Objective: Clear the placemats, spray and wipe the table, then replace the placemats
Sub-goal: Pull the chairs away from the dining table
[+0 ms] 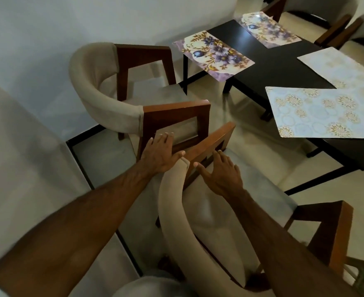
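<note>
A person stood over two beige upholstered armchairs with brown wooden armrests, both arms stretched forward. The left hand point(159, 153) lay with its fingers straight and spread against the wooden arm frame of the farther armchair point(104, 82), which sat at about 10 o'clock from the hands. The right hand point(221, 174) was held just beside it, fingers extended and thumb out, touching or nearly touching the wooden armrest of the nearer armchair point(176, 202); contact could not be confirmed. Neither hand held anything.

The dark rectangular wooden table point(277, 63) stood at about 1 o'clock from the hands, well apart from them. Four placemats lay on it. A purple floral placemat with gold scrollwork point(213, 54) overhung the table's near-left corner, and a second purple floral placemat point(266, 28) lay beyond it at 12 o'clock on the tabletop. A pale blue placemat with gold medallions point(318, 112) overhung the table's near edge at about 4 o'clock on the tabletop, with another pale blue patterned placemat point(343, 69) just behind it, the two overlapping at a corner. More wooden-armed chairs point(337, 31) stood on the table's far side, on a pale tiled floor point(251, 133).
</note>
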